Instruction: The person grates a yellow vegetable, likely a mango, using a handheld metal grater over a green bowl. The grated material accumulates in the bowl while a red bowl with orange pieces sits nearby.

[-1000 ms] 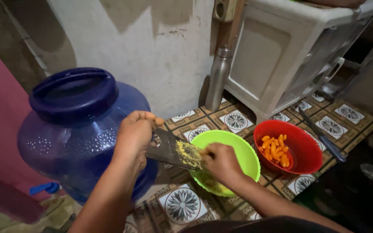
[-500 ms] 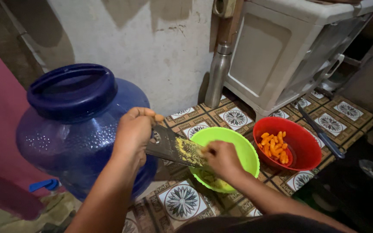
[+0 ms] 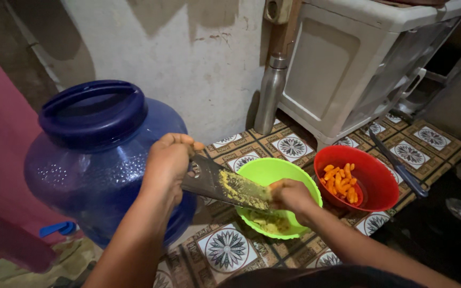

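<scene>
two bowls [image 3: 273, 176], one grater [image 3: 225, 186], one jug [image 3: 97, 160].

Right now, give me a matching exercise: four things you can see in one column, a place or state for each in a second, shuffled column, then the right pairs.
Things:
1. flat metal grater
2. green bowl
3. red bowl
4. steel bottle

Places or states:
A. holds orange pieces
B. stands upright against the wall
C. held slanted by the left hand, coated with yellowish gratings
D. sits under the right hand, with grated bits inside

Pairs: 1-C, 2-D, 3-A, 4-B
</scene>
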